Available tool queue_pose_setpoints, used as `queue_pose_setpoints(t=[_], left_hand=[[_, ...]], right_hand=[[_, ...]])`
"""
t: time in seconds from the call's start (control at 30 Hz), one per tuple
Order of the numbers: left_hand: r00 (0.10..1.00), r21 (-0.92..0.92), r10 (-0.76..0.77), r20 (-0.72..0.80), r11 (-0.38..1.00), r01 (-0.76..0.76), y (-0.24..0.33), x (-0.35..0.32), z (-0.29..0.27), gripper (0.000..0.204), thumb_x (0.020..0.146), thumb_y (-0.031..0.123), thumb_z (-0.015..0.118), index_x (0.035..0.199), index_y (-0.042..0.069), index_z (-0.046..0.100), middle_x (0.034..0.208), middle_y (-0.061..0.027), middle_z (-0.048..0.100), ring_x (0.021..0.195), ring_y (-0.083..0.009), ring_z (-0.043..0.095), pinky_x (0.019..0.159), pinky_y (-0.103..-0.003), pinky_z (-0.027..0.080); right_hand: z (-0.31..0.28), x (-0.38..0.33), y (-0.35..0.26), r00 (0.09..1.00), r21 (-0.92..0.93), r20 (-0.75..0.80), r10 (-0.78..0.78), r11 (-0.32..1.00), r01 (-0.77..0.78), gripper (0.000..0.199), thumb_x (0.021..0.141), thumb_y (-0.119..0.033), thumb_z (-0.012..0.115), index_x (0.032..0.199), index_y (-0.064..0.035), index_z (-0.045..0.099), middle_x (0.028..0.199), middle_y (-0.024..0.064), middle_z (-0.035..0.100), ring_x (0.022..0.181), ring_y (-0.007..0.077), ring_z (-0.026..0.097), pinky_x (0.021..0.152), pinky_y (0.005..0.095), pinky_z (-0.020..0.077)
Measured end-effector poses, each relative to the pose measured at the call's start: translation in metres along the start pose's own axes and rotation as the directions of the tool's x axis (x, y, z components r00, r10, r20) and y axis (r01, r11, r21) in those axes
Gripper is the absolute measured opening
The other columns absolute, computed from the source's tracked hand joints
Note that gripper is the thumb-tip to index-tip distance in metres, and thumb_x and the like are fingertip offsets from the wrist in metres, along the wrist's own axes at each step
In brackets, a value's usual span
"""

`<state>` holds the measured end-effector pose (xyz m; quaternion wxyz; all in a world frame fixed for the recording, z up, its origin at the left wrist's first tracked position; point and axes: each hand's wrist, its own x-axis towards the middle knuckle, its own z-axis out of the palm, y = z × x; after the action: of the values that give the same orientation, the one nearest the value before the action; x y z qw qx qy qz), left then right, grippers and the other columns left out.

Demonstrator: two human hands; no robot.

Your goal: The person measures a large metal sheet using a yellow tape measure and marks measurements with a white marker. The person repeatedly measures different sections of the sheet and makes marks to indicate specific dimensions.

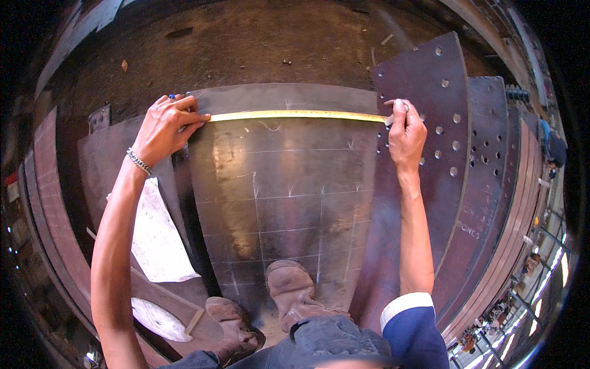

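Site: a metal-fabrication workshop, judging by the stock in view. Evidence: a broad dark metal plate marked with a pale grid and arrow-like ticks; a perforated plate along its right side, another holed plate beyond; long reddish-brown slabs farther right; a stretched yellow measuring tape; the person's scuffed boots; brown, debris-specked ground.

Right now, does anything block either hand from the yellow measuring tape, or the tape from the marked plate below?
Nothing visible does: the left hand pinches the yellow measuring tape at one end of its stretched span, the right hand holds the other, and no object shows between tape and marked plate.
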<state>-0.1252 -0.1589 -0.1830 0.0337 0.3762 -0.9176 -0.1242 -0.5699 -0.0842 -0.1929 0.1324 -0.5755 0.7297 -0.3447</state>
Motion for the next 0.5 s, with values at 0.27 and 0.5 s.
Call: queue_pose_setpoints(t=[0.27, 0.5], left_hand=[[1.0, 0.005, -0.029, 0.011, 1.0, 0.029, 0.005, 0.0, -0.005, 0.02, 0.086, 0.017, 0.073, 0.103, 0.016, 0.082, 0.089, -0.0036, 0.064, 0.086, -0.0218, 0.062, 0.081, -0.036, 0.046], [0.999, -0.007, -0.04, 0.014, 0.999, 0.04, 0.006, 0.003, -0.004, 0.019, 0.086, 0.017, 0.074, 0.102, 0.016, 0.082, 0.088, -0.004, 0.064, 0.083, -0.0226, 0.062, 0.08, -0.037, 0.045]], right_hand=[[0.019, 0.029, 0.015, 0.906, 0.336, 0.391, 0.16, 0.892, -0.303, 0.03, 0.108, -0.024, 0.052, 0.094, -0.0017, 0.068, 0.081, 0.0046, 0.074, 0.072, 0.0087, 0.067, 0.067, 0.0269, 0.0537], [0.041, 0.045, 0.03, 0.835, 0.221, 0.55, 0.007, 0.963, -0.154, 0.032, 0.105, -0.025, 0.054, 0.089, -0.0008, 0.067, 0.076, 0.0075, 0.073, 0.071, 0.0138, 0.069, 0.067, 0.032, 0.0537]])
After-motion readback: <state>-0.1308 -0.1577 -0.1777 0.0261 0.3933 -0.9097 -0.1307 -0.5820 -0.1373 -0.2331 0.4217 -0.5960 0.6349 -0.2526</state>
